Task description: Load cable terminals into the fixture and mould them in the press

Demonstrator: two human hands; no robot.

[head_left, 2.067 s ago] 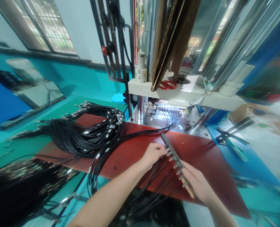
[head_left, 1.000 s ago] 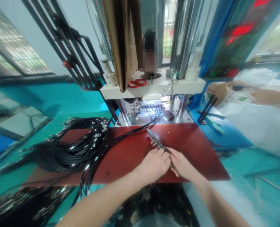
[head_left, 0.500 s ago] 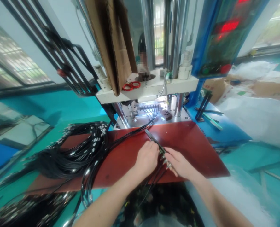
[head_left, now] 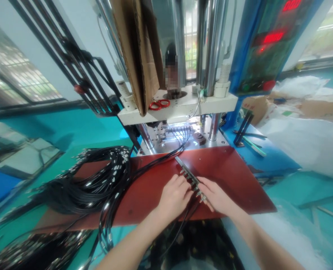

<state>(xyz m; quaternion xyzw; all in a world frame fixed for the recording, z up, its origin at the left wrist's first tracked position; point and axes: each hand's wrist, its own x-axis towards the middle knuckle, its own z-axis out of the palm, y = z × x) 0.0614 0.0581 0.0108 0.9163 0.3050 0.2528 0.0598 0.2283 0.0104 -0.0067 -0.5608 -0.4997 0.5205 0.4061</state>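
Observation:
A narrow metal bar fixture (head_left: 186, 170) with a row of small fittings along one side slants above the front of the red-brown board. My right hand (head_left: 215, 194) is closed around its near end, thumb along the edge. My left hand (head_left: 174, 195) has its fingers curled against the fittings near the bar's middle; what its fingertips pinch is hidden. Thin black cables (head_left: 180, 234) hang below the hands towards my lap. A large coiled bundle of black cables (head_left: 99, 183) with shiny metal ends lies to the left.
Behind the red-brown board (head_left: 152, 183) stands a press (head_left: 180, 107), with several cables leading into its lit lower plate. Red-handled scissors (head_left: 159, 104) and cardboard (head_left: 144, 56) rest on its upper plate. A blue control panel (head_left: 263, 48) rises at right, near a blue ledge with tools.
My left hand has shifted down and back along the bar, uncovering more of its fittings. My right hand keeps its hold on the near end. The view has shifted slightly.

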